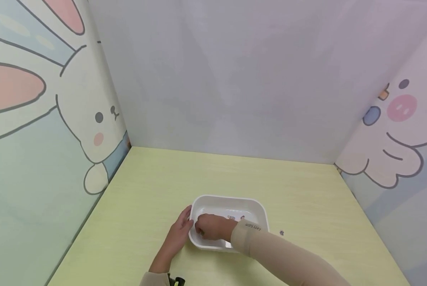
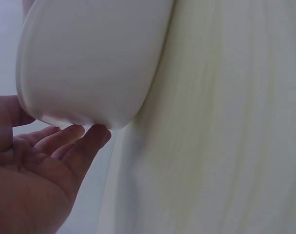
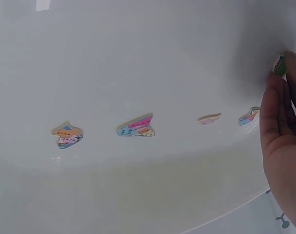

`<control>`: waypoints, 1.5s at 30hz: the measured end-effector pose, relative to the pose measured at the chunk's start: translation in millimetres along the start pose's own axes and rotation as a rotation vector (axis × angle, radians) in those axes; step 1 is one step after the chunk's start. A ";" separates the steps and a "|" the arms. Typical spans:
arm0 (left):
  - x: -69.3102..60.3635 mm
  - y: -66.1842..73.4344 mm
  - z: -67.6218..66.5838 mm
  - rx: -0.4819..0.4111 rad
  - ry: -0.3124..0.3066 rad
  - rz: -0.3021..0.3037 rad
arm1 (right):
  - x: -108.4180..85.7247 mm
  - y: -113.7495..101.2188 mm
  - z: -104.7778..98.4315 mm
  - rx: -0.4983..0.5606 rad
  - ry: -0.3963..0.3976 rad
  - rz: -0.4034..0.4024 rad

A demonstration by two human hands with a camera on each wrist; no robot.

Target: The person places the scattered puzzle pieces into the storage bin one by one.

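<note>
A white rectangular tub (image 1: 231, 201) rests on the yellow table. At its left end the left hand (image 1: 179, 232) holds the rim; in the left wrist view that hand (image 2: 46, 165) has its thumb at the rim and its fingertips against the outer wall. The right hand (image 1: 211, 227) is inside the tub at the left. In the right wrist view the right hand (image 3: 284, 107) pinches a small piece with green on it (image 3: 280, 66). Below lie a piece with an orange band (image 3: 67, 135), a pink and blue piece (image 3: 137, 126), a pale pink piece (image 3: 209, 119) and another colourful piece (image 3: 249, 117).
One small piece (image 1: 281, 232) lies on the table (image 1: 306, 190) just right of the tub. A plain pale wall stands behind, with cartoon-printed walls at left and right. The right forearm crosses the tub's front right corner.
</note>
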State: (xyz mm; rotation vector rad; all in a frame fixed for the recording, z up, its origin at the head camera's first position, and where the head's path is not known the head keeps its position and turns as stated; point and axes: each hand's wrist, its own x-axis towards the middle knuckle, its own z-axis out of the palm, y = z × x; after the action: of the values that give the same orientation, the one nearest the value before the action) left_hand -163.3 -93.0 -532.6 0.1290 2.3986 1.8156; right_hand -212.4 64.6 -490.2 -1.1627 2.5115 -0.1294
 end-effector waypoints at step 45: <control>-0.7 4.7 2.3 0.005 0.009 -0.022 | -42.2 32.7 -42.7 0.214 0.163 0.028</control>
State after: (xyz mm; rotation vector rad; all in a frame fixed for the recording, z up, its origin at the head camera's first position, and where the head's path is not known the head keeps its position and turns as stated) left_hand -162.3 -89.6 -528.6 0.0947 2.4013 1.8041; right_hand -226.5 114.8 -445.9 -1.0687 2.5749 -0.4910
